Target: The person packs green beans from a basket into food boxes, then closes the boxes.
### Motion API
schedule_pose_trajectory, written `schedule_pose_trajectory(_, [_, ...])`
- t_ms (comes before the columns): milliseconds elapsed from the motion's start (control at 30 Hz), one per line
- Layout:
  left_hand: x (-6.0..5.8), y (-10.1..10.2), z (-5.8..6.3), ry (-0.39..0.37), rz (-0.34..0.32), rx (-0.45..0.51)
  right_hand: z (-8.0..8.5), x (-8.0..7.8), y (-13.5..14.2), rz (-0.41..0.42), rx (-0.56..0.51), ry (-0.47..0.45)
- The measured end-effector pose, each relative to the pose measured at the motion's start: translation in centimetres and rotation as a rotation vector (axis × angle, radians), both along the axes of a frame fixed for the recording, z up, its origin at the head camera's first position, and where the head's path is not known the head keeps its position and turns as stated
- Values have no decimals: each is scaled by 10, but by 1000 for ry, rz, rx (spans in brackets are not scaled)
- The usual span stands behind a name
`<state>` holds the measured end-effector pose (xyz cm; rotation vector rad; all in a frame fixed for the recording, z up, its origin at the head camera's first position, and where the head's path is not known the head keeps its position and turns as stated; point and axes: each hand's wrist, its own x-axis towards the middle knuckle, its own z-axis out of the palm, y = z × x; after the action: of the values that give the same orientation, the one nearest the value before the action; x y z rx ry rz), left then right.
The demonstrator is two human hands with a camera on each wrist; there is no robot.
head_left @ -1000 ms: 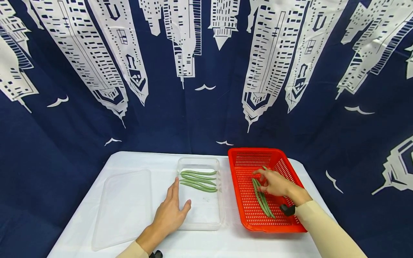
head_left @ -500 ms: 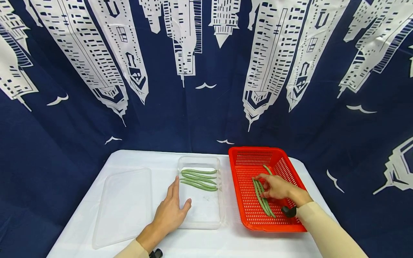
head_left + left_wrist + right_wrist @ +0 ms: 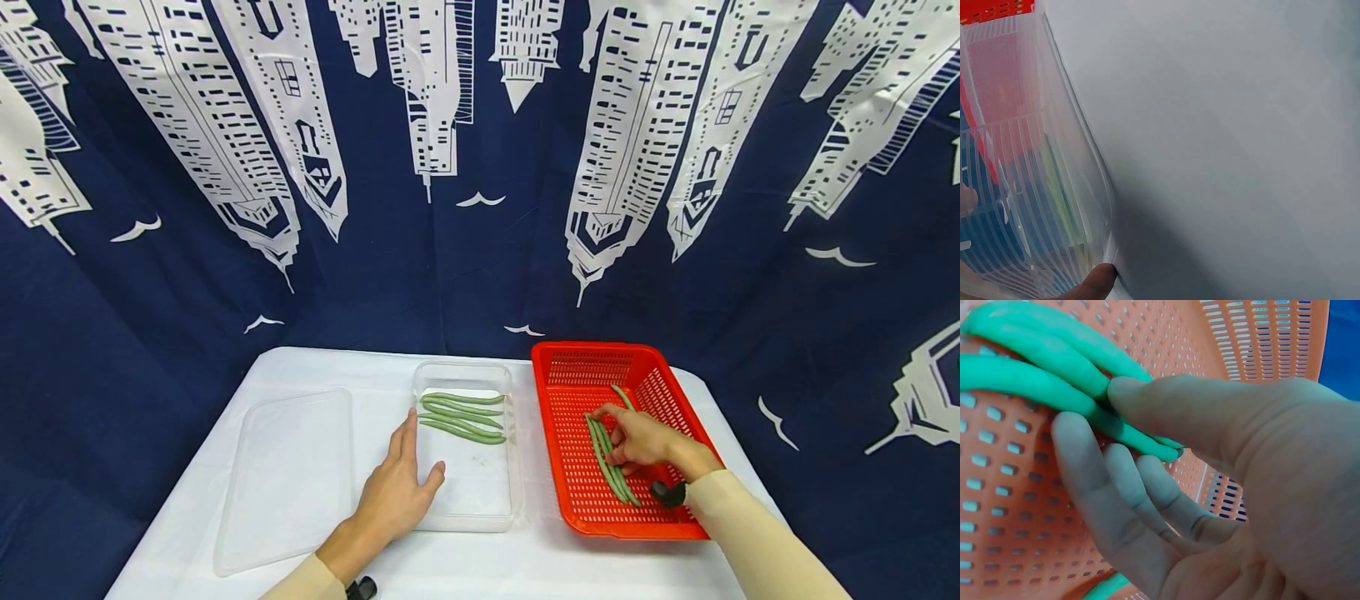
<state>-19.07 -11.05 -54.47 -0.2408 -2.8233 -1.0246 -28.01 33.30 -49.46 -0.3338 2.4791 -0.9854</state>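
My left hand (image 3: 397,492) lies at the left rim of a clear plastic box (image 3: 465,492), its fingers straight and the thumb spread over the box; in the left wrist view a fingertip (image 3: 1102,276) touches the box edge. Several green beans (image 3: 480,437) lie side by side at the box's far end. Inside a red perforated basket (image 3: 551,454) is my right hand (image 3: 641,437). Thumb and index finger pinch a green bean (image 3: 1022,376), with other beans close beside it in the right wrist view. Another green bean (image 3: 621,396) lies beyond this hand, partly hidden by it.
A flat translucent lid (image 3: 292,483) lies on the white-covered table (image 3: 382,383), left of the box. The basket's raised walls surround the right hand. Behind the table hangs a navy curtain (image 3: 480,275) printed with white buildings.
My right hand has shifted slightly down and right within the basket, uncovering more of the far bean, and its fingers have drawn in on the beans. The left hand has stayed in place.
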Motion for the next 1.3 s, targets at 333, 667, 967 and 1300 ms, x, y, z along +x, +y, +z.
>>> schedule_pose_trajectory(333, [0, 0, -2, -2, -2, -4, 0, 0, -1, 30, 33, 81])
schedule_pose_trajectory(667, [-1, -1, 0, -2, -3, -4, 0, 4, -5, -23, -20, 39])
schedule_pose_trajectory(967, [-1, -1, -1, -5, 2, -13, 2, 5, -3, -44, -31, 65])
schedule_pose_trajectory(1300, [-1, -1, 1, 5, -5, -7, 2, 5, 2, 9, -15, 131])
